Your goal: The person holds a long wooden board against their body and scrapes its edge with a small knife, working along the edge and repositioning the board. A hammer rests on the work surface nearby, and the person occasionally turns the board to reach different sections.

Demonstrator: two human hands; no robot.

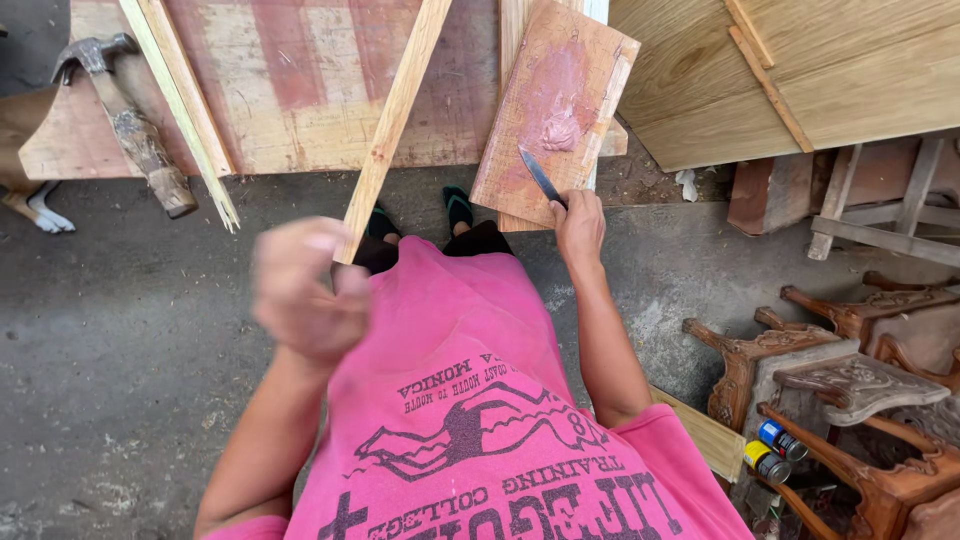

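- Right hand [578,226] is gripping a knife [541,177], blade on the putty board [553,110].
- Left hand [305,290] is blurred beside a strip [392,125]; grip unclear.
- Hammer [130,125] is lying on the bench [290,100]; carved chair parts [850,380] standing rightward.

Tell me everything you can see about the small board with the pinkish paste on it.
The small board is a roughly rectangular offcut of reddish-brown wood or plywood, tilted on the workbench with its near corner overhanging the edge. A smeared lump of pinkish paste sits near its middle, with thinner smears around it. The blade of a putty knife, held in the right hand, rests on its lower part.
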